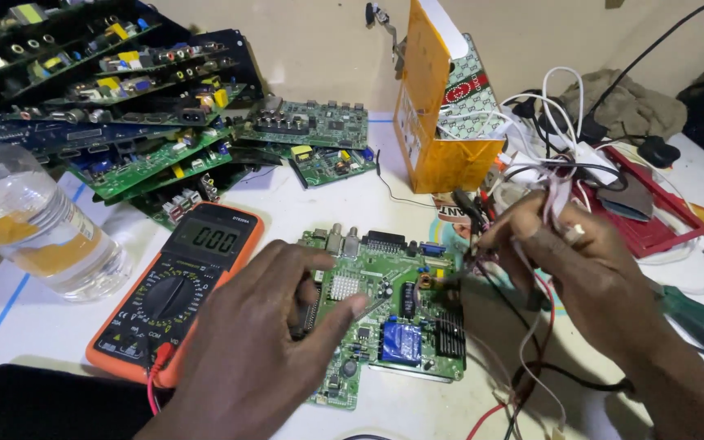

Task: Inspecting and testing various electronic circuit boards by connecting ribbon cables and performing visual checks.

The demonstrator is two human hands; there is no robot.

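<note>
Fingers of left hand pinch a probe pointing right over the circuit board; right hand fingers grip wires.

Board: matt green laminate, ribbed metal heatsink. Meter: orange rubbery case, glossy screen. Bottle: clear ridged plastic. Box: matt card.

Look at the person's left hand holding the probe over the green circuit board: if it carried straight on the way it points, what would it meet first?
Probably the black upright component near the board's middle: the left hand points its probe tip rightward across the green circuit board. Depth is unclear.
</note>
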